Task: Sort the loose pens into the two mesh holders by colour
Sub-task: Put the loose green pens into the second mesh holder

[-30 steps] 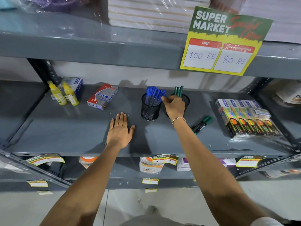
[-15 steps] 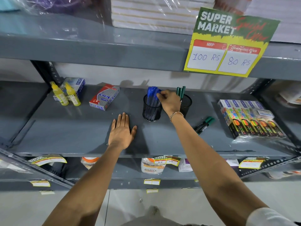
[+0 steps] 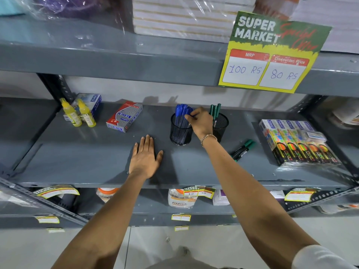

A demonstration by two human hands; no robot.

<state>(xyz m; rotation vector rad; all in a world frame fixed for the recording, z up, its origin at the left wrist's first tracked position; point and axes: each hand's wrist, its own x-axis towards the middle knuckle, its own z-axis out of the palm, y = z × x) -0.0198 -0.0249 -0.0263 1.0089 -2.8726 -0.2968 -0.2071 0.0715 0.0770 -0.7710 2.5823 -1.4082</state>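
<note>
Two black mesh holders stand side by side on the grey shelf [image 3: 97,152]. The left holder [image 3: 179,133] holds several blue pens [image 3: 181,111]. In the right holder [image 3: 222,125] stand green pens [image 3: 214,110]. My right hand [image 3: 201,122] sits between the holders, its fingertips pinched on a blue pen at the left holder's rim. My left hand [image 3: 145,158] lies flat and open on the shelf, left of the holders. Two loose green pens [image 3: 242,149] lie on the shelf to the right of my right forearm.
Two yellow glue bottles [image 3: 77,115] and a blue box [image 3: 91,100] stand at the back left. A red and grey pen box [image 3: 124,116] lies beside them. Wrapped highlighter packs [image 3: 297,142] fill the right side. A price sign [image 3: 272,53] hangs from the upper shelf.
My right hand moved left from the green holder's front to the blue holder's rim and now pinches a blue pen there. My left hand stayed flat on the shelf.
</note>
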